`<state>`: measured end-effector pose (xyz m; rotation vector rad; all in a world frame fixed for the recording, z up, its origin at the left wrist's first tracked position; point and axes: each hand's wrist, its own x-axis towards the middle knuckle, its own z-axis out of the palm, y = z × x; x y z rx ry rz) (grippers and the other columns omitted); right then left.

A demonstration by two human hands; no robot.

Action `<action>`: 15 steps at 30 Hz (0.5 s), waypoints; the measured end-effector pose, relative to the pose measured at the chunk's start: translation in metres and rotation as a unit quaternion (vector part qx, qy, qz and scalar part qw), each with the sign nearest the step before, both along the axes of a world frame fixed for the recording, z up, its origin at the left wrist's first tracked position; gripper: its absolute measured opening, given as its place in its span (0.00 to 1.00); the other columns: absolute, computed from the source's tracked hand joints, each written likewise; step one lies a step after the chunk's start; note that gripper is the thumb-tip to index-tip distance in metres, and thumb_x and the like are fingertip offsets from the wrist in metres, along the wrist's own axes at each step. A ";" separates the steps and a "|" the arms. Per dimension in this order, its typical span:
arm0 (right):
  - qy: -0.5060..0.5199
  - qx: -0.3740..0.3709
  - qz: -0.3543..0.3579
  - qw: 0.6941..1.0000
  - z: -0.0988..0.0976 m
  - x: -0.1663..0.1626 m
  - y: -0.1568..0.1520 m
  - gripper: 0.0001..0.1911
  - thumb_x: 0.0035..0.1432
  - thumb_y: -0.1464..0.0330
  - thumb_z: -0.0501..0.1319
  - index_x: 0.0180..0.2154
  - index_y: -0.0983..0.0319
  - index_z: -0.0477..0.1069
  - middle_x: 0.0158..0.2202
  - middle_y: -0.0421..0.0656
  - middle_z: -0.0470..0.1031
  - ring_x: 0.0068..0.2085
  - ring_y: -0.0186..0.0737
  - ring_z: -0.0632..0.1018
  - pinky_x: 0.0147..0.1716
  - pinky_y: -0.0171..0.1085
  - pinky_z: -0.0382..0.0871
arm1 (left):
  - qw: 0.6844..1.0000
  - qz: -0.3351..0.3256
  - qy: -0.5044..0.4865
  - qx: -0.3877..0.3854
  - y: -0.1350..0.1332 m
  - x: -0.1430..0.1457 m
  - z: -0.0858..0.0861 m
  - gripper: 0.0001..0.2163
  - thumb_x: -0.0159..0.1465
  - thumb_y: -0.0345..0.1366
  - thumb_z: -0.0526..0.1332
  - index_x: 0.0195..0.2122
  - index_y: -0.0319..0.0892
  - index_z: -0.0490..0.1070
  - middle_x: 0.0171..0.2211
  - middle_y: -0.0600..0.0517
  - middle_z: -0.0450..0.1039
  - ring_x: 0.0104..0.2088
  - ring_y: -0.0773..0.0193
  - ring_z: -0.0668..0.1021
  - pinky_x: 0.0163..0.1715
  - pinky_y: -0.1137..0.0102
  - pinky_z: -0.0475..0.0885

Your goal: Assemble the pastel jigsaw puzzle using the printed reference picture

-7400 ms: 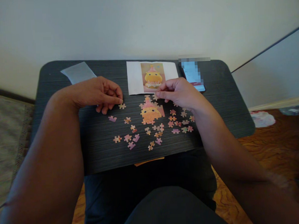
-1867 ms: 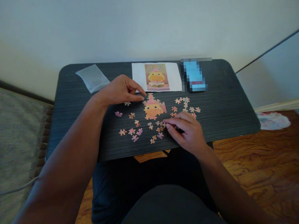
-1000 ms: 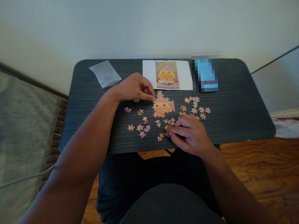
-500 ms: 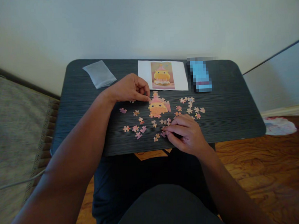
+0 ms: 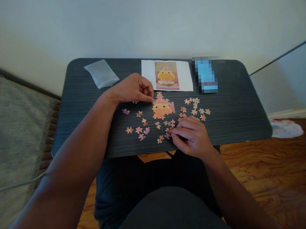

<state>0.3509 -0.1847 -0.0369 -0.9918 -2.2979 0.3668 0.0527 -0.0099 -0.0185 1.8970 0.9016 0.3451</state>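
Observation:
A partly joined jigsaw (image 5: 162, 107) of a yellow figure in a pink hat lies at the middle of the dark table (image 5: 234, 114). My left hand (image 5: 131, 89) rests with curled fingers, its fingertip pressing the joined part's left edge. My right hand (image 5: 191, 134) lies nearer the front edge, fingers pinched together on a small pink loose piece (image 5: 167, 135). Several loose pieces (image 5: 141, 130) are scattered left of it, and another cluster of loose pieces (image 5: 197, 107) lies to the right.
A reference picture (image 5: 167, 75) on white paper lies at the back, a blue blurred item (image 5: 205, 75) to its right, a clear plastic bag (image 5: 102, 73) at the back left. A rug (image 5: 14, 134) lies left; wooden floor (image 5: 267, 177) is right.
My right hand came down from the joined part to the loose pieces near the front edge and pinched one. My left hand moved to the joined part's left edge and stays there.

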 end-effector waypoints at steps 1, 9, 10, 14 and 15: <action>0.000 0.001 -0.003 1.000 0.000 0.000 0.000 0.08 0.72 0.68 0.66 0.40 0.54 0.86 0.32 0.39 0.80 0.36 0.43 0.80 0.39 0.48 0.68 | 1.000 0.000 -0.002 0.000 0.000 0.000 0.000 0.14 0.64 0.42 0.77 0.40 0.35 0.84 0.25 0.50 0.75 0.25 0.68 0.71 0.27 0.70 0.60; 0.003 0.006 -0.001 1.000 0.000 0.000 0.000 0.09 0.71 0.68 0.67 0.38 0.55 0.86 0.31 0.40 0.80 0.35 0.44 0.81 0.39 0.48 0.70 | 1.000 0.000 -0.004 -0.004 0.001 0.001 0.000 0.13 0.64 0.41 0.77 0.40 0.35 0.84 0.25 0.49 0.76 0.25 0.68 0.72 0.27 0.70 0.61; 0.003 0.006 -0.003 1.000 0.000 0.000 0.000 0.09 0.71 0.68 0.67 0.38 0.54 0.86 0.31 0.39 0.81 0.35 0.43 0.81 0.40 0.48 0.70 | 1.000 0.000 -0.003 -0.005 0.001 0.000 0.000 0.14 0.64 0.42 0.77 0.40 0.35 0.84 0.26 0.49 0.76 0.26 0.68 0.72 0.27 0.70 0.61; 0.011 0.010 -0.010 1.000 -0.001 0.001 0.000 0.08 0.70 0.69 0.67 0.41 0.54 0.87 0.32 0.39 0.82 0.35 0.44 0.81 0.39 0.48 0.70 | 1.000 -0.002 0.000 -0.002 0.001 -0.001 -0.002 0.14 0.65 0.42 0.77 0.41 0.35 0.84 0.27 0.49 0.77 0.26 0.68 0.72 0.28 0.70 0.62; 0.012 0.010 -0.010 1.000 -0.001 0.001 0.000 0.08 0.71 0.69 0.67 0.42 0.54 0.87 0.33 0.39 0.82 0.35 0.44 0.81 0.39 0.48 0.70 | 1.000 -0.003 0.001 -0.002 0.002 -0.001 -0.002 0.14 0.66 0.42 0.77 0.41 0.35 0.84 0.27 0.49 0.77 0.26 0.68 0.73 0.28 0.70 0.62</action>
